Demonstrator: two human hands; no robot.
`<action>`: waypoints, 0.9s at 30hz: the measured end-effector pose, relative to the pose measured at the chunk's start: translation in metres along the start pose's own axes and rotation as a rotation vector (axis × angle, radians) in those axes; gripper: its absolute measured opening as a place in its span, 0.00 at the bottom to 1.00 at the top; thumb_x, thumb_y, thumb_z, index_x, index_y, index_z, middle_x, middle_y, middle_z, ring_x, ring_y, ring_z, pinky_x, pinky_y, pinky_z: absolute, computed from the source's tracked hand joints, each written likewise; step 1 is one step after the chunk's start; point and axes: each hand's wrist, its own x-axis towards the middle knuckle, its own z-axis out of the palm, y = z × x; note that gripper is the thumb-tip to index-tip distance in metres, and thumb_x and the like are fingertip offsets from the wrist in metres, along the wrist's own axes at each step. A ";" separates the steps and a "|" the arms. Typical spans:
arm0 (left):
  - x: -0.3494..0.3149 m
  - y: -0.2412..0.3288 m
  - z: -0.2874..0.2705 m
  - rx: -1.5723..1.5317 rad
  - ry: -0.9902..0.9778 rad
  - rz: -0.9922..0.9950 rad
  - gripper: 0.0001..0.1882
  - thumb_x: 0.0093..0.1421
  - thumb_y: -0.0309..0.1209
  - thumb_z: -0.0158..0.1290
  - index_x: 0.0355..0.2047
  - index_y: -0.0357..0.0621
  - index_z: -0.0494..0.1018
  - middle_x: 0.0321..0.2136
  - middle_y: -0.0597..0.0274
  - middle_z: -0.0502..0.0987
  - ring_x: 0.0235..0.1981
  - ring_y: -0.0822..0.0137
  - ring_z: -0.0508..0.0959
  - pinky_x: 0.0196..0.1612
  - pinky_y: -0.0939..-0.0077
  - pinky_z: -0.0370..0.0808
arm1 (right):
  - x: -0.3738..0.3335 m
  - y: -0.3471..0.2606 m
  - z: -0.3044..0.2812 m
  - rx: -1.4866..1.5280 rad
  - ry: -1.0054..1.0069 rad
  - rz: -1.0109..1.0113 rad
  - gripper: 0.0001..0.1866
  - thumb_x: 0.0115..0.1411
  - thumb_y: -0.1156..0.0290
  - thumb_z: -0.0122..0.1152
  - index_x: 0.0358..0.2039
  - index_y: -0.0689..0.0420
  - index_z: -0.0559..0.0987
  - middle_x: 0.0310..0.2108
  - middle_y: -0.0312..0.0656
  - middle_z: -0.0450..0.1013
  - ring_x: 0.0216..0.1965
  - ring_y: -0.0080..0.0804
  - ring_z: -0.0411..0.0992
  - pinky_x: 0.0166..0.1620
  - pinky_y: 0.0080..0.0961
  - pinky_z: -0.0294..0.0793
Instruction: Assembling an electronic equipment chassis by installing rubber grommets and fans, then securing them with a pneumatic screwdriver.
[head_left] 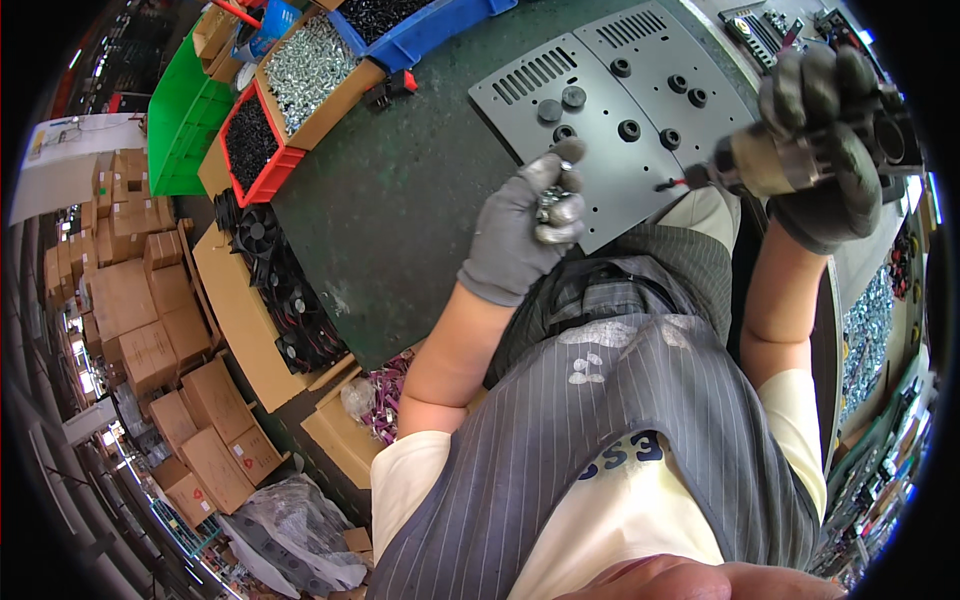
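Note:
My left hand (515,235), in a grey glove, is closed around several small shiny screws (549,200) at the near left edge of a grey metal panel (600,190). My gloved right hand (838,205) grips a power screwdriver (765,163). Its dark, red-marked bit points left, over the panel's right side. Black round rubber feet (629,131) stand on this panel and on a second slotted panel (690,50) beside it. Two flat round discs (549,111) lie near the slots.
On the dark green worktop (390,200) stand a red bin of black screws (262,165), a carton of silver screws (310,70) and a blue bin (440,25). Black fans (258,232) line the left edge. Cardboard boxes (140,300) are stacked beyond; loose metal parts (868,330) lie right.

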 end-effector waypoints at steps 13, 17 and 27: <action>0.003 -0.020 -0.012 -0.140 -0.121 -0.110 0.16 0.65 0.32 0.43 0.50 0.38 0.64 0.31 0.59 0.72 0.21 0.76 0.66 0.17 0.89 0.64 | 0.007 0.026 0.061 -0.025 -0.147 -0.026 0.26 0.52 0.71 0.52 0.54 0.58 0.65 0.33 0.37 0.60 0.34 0.29 0.58 0.34 0.23 0.60; 0.006 -0.024 -0.011 -0.159 -0.154 -0.137 0.16 0.64 0.31 0.43 0.50 0.37 0.64 0.31 0.61 0.72 0.21 0.77 0.66 0.17 0.90 0.64 | 0.005 0.024 0.057 -0.041 -0.060 -0.073 0.28 0.51 0.70 0.52 0.55 0.58 0.66 0.33 0.36 0.59 0.34 0.28 0.57 0.33 0.20 0.58; 0.014 -0.029 -0.015 -0.138 -0.195 -0.242 0.15 0.65 0.32 0.42 0.48 0.37 0.66 0.27 0.64 0.69 0.20 0.78 0.65 0.16 0.90 0.64 | 0.012 0.023 0.046 0.055 -0.397 -0.047 0.25 0.46 0.71 0.50 0.49 0.56 0.67 0.29 0.32 0.60 0.26 0.22 0.61 0.26 0.16 0.62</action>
